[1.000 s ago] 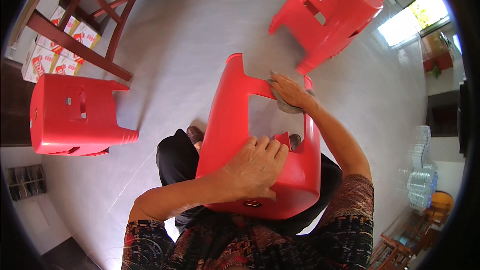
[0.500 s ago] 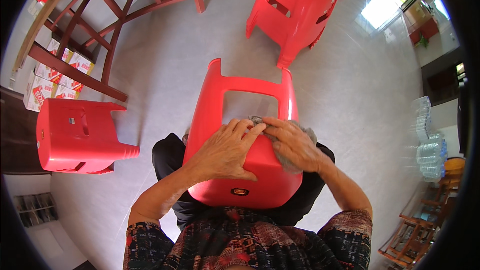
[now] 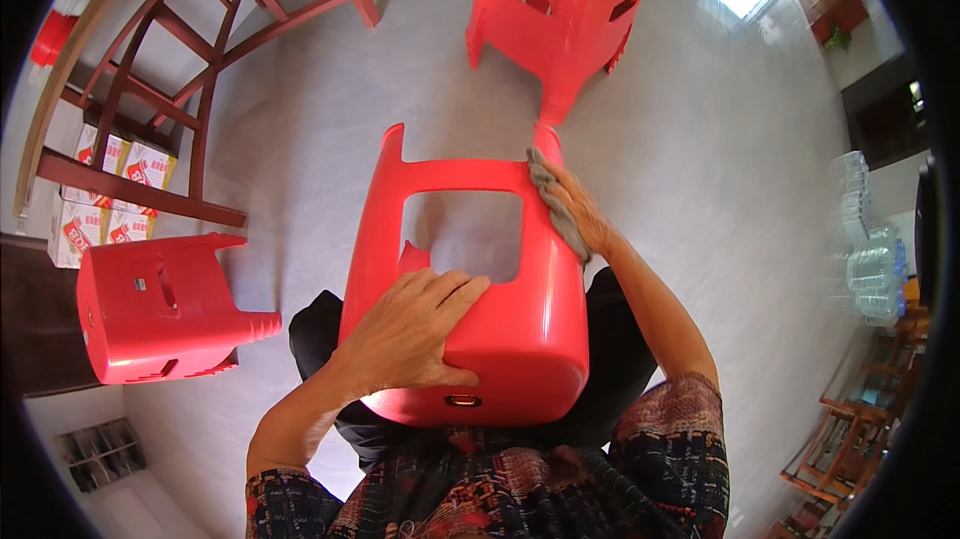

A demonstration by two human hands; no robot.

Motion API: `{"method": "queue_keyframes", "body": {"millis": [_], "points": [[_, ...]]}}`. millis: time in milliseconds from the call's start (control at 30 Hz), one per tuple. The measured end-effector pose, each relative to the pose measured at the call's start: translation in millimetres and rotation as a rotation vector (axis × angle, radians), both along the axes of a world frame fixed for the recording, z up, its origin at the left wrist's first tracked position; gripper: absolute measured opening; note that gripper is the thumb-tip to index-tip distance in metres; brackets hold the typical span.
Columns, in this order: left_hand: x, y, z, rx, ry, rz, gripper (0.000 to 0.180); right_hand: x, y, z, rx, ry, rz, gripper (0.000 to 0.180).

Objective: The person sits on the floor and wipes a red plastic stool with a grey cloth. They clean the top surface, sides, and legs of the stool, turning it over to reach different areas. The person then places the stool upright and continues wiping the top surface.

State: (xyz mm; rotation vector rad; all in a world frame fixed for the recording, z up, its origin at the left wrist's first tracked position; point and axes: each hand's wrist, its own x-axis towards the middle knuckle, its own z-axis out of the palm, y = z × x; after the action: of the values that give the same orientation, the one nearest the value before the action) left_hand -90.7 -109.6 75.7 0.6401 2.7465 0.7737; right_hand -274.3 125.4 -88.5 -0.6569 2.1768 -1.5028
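A red plastic stool [image 3: 500, 339] lies tipped on my lap, its legs pointing away from me. My left hand [image 3: 410, 329] lies flat on the stool's near side, fingers spread over the edge of its rectangular opening. My right hand [image 3: 572, 207] presses a grey cloth [image 3: 552, 201] against the stool's right leg, near the far end.
A second red stool [image 3: 160, 309] lies on its side on the floor to my left. A third red stool [image 3: 565, 4] stands ahead. A dark wooden table frame [image 3: 190, 69] with cartons [image 3: 105, 189] under it is at the left. Stacked water bottles [image 3: 865, 239] are at the right.
My right hand with the cloth has slid from the stool's near top out along the right leg. The left hand stays on the stool, which has turned slightly.
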Motion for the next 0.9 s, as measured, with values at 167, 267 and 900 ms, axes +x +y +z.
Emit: {"method": "queue_keyframes", "body": {"millis": [167,267,900], "points": [[-5.6,-1.5,1.9,-0.023,-0.054,0.016,0.096,-37.4,2.7,-81.0,0.154,0.066,-0.237,0.046],[-5.9,-0.9,4.4,-0.024,-0.048,0.015,0.096,-37.9,12.7,-87.4,0.294,-0.174,-0.162,0.048],[9.7,1.0,-7.2,0.114,0.071,0.030,0.090,89.0,26.4,80.8,0.043,0.014,-0.033,0.041]]}}
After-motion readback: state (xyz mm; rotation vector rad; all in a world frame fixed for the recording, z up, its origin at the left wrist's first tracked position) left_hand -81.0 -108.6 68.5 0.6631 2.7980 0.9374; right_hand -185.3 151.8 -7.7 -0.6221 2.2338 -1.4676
